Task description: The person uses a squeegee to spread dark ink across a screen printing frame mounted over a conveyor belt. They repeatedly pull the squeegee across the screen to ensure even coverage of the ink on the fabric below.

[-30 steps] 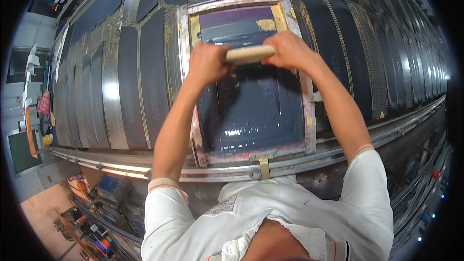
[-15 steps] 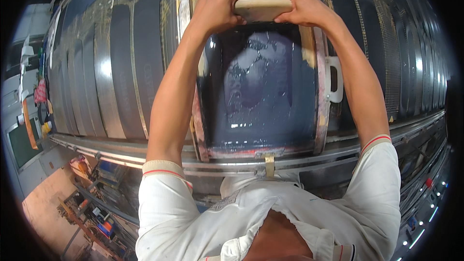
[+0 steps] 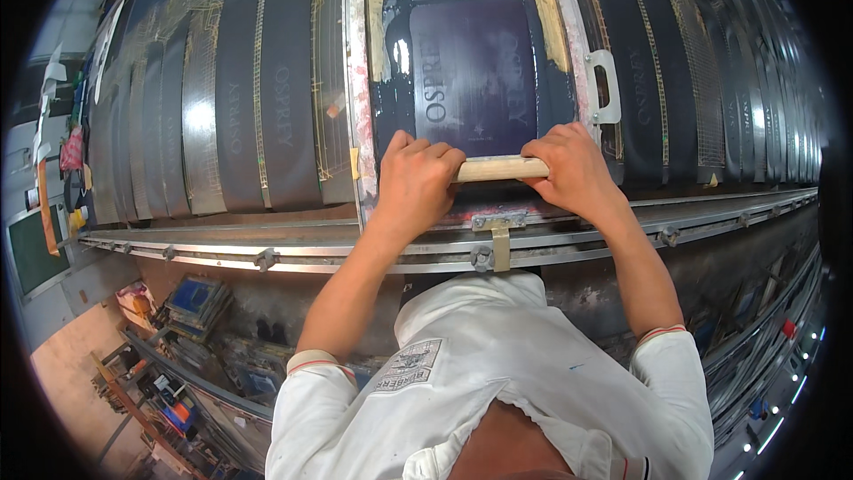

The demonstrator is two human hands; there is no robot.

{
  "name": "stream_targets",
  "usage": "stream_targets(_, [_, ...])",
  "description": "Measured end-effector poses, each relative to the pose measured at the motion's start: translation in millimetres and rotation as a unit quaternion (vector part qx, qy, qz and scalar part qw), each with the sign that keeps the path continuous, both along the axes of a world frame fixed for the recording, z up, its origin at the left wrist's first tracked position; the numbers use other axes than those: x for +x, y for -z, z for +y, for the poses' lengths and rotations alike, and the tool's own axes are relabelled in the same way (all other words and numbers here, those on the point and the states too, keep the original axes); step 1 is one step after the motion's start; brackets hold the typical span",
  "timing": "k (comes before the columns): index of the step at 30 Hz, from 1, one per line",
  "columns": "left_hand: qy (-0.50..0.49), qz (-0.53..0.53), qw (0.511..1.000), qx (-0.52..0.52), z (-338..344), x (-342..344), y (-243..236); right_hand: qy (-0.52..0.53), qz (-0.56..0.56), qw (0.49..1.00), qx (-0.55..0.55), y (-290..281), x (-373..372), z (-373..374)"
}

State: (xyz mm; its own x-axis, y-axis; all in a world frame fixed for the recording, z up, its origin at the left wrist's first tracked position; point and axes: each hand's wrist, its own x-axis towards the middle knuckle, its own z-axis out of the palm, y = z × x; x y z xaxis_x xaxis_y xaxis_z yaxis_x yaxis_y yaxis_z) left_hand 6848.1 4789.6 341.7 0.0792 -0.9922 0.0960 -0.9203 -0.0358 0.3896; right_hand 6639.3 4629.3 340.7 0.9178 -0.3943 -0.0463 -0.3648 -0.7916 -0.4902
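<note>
A wooden-handled squeegee lies crosswise over the near part of a screen printing frame. My left hand is closed round its left end, and my right hand grips the right end. The printing screen has a pale, ink-stained border with tan tape along its inner corners. Its purple mesh shows a dark stencil with lettering, wiped thin in the middle. Dark wet ink lines the mesh's sides. The squeegee's blade is mostly hidden beneath its handle and my fingers.
Dark printed fabric panels lie in rows on the long table, left and right of the screen. A white handle sticks out from the frame's right side. A metal rail with clamps runs along the near edge. Stacked frames stand below left.
Both my hands have pulled the squeegee from the screen's far end to its near end. The pooled ink over the stencil is wiped away, uncovering purple mesh.
</note>
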Motion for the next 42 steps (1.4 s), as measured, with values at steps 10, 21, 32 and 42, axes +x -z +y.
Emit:
stream_targets(10, [0.006,-0.069,0.997,0.019,-191.3,127.0,0.2,0.000,0.001,1.000,-0.001,3.5,117.0,-190.2])
stream_targets(21, [-0.003,-0.043,0.998,0.052,-251.9,166.6,8.1,-0.006,0.007,0.998,0.055,21.9,160.9,-254.2])
stream_targets(32, [0.008,-0.031,0.999,-0.009,-86.8,59.6,17.1,0.011,-0.001,0.997,0.074,12.4,55.3,-92.9])
stream_targets(42, [-0.009,-0.044,0.999,-0.021,8.0,-8.6,1.3,0.251,-0.129,0.952,0.121,4.7,-17.9,-72.8])
